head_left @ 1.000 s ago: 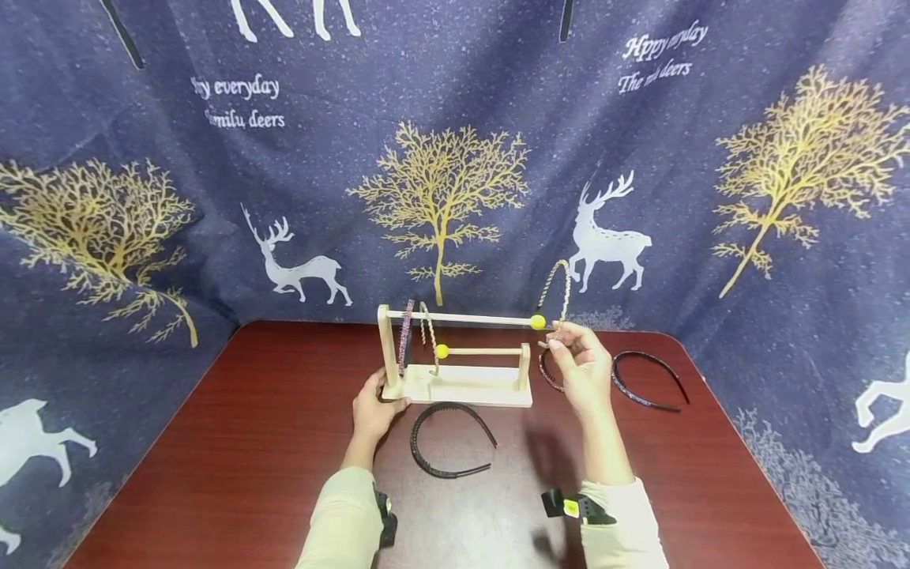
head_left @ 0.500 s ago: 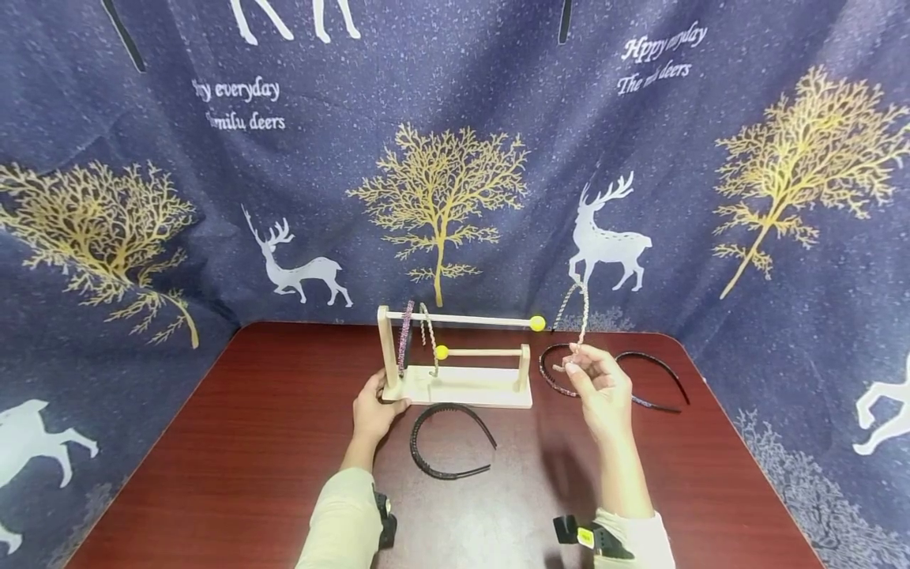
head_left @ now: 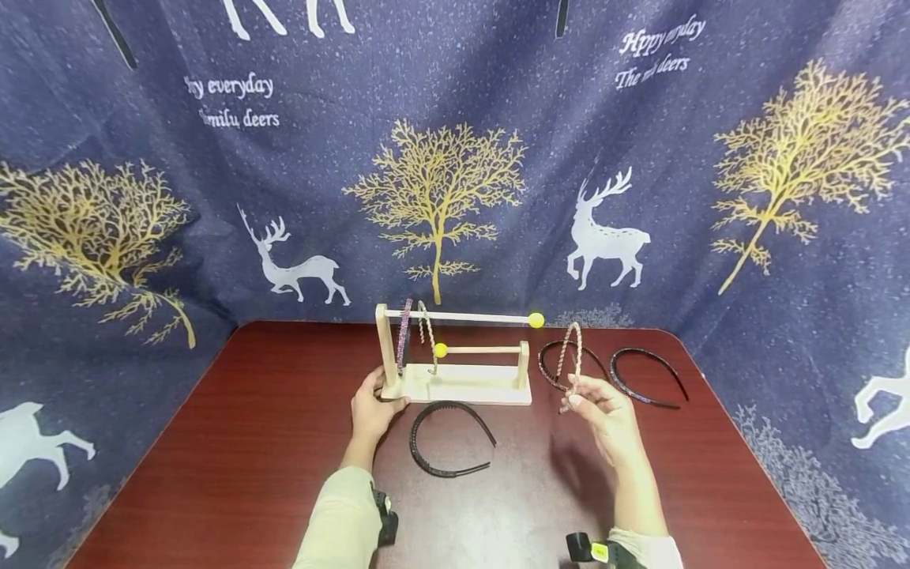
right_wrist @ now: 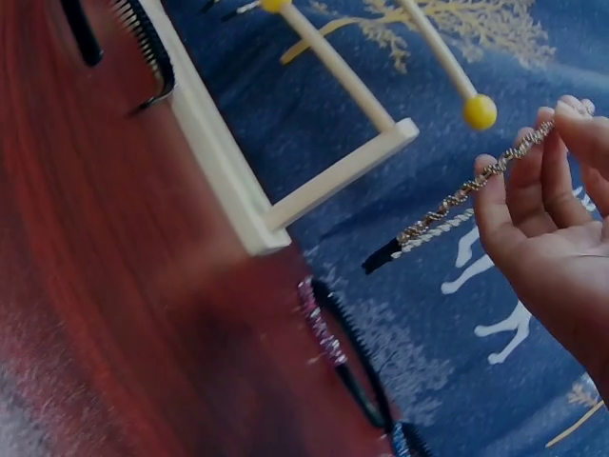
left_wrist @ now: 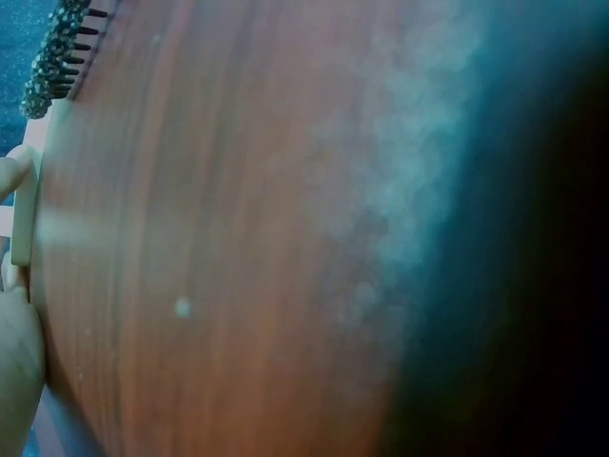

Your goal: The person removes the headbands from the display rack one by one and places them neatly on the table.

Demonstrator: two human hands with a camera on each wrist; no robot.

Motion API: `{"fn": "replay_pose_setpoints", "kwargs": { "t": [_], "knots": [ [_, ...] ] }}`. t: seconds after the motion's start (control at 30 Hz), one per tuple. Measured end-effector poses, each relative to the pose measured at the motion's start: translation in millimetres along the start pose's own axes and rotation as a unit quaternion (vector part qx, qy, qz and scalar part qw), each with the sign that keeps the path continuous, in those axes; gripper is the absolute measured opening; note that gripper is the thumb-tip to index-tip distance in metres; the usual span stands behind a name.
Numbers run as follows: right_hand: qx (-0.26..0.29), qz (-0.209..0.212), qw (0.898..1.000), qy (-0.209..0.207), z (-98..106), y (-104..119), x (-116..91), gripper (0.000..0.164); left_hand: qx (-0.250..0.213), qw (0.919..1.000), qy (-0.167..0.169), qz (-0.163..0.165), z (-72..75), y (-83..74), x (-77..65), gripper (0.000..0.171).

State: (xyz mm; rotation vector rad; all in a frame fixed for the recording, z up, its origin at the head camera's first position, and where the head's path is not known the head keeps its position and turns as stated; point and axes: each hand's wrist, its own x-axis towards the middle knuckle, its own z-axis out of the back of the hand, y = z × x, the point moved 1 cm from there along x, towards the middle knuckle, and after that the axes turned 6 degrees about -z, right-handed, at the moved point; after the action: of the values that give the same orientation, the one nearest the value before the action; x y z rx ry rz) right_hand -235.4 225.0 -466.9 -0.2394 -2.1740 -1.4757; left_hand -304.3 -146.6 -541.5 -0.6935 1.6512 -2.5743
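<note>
My left hand [head_left: 373,411] grips the left end of a pale wooden headband stand [head_left: 490,384]; the left wrist view catches part of this left hand [left_wrist: 19,352] at the board's edge. Near the stand's right side, my right hand [head_left: 607,415] pinches a beige twisted headband [head_left: 577,352] near one end, its arch upward and clear of the stand. The right wrist view shows the fingertips on this beaded headband [right_wrist: 476,186]. On the stand's upper rod [head_left: 476,318] hang a pink-purple headband [head_left: 404,340] and another beige twisted headband [head_left: 430,341], both toward the left.
A black toothed headband [head_left: 419,454] lies in front of the stand. To the right lie a dark headband with pinkish beads [right_wrist: 322,324] and a dark bluish headband [head_left: 633,393]. Yellow balls cap the upper rod and lower rod [head_left: 483,349]. A patterned curtain [head_left: 441,95] backs the table.
My right hand has moved right and toward me, taking the beige headband away from the upper rod's ball end and lower. The left hand stays on the stand.
</note>
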Motion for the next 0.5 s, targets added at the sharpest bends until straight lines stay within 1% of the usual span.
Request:
{"fn": "replay_pose_setpoints", "kwargs": {
  "t": [0.03,0.1,0.13,0.2,0.27,0.33,0.43,0.5],
  "knots": [
    [0.008,-0.004,1.000,0.017,5,-5,-1,0.029,-0.001,1.0000,-0.004,-0.003,-0.3,0.4,0.0,0.075],
    [-0.010,-0.024,0.999,0.029,8,-10,-4,0.029,0.002,0.9998,-0.014,-0.016,-1.2,1.5,0.0,0.076],
    [-0.045,-0.034,0.998,0.022,1,-2,-5,0.028,0.004,0.9997,-0.016,-0.020,-1.7,2.2,-0.1,0.076],
    [-0.082,-0.059,0.995,0.020,2,-4,-8,0.027,0.008,0.9996,-0.015,-0.024,-2.5,3.5,-0.2,0.076],
    [-0.124,-0.095,0.988,0.011,-2,-3,-11,0.026,0.004,0.9998,-0.009,-0.018,-2.5,3.6,-0.2,0.076],
    [-0.147,-0.124,0.981,0.016,-4,-4,-12,0.025,-0.003,1.0000,0.000,-0.005,-1.4,2.7,0.1,0.077],
    [-0.166,-0.177,0.970,0.033,-9,-4,-13,0.025,-0.010,0.9998,0.011,0.009,0.9,1.0,1.0,0.076],
    [-0.164,-0.200,0.964,0.055,-9,-7,-14,0.024,-0.011,0.9997,0.015,0.014,2.4,0.1,2.0,0.075]
  ]
}}
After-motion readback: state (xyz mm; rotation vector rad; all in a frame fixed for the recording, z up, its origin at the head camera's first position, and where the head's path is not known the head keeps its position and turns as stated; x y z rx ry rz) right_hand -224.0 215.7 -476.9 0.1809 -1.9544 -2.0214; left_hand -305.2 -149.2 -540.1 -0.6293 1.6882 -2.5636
